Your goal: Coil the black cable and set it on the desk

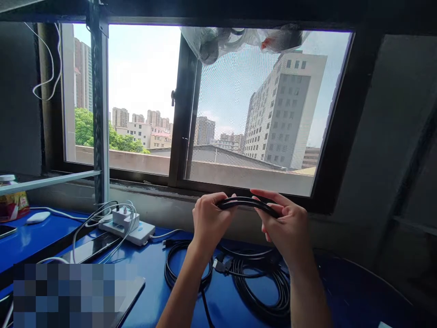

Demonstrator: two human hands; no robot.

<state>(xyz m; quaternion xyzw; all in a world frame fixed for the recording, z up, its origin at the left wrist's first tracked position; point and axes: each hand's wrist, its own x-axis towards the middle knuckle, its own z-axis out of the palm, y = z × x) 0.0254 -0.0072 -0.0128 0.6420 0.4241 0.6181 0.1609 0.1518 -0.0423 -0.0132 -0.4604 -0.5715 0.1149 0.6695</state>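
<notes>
Left hand, right hand: your fingers pinch black cable, near 5 o'clock, above coiled cables. Plastic bags, 12 o'clock, hold dark items; jar, 9 o'clock, contents unclear.

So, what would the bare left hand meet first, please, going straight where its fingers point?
Probably the bare right hand, just rightward along the glossy black cable between them, though depth is uncertain.

Bare hands, slender bare forearms
</notes>
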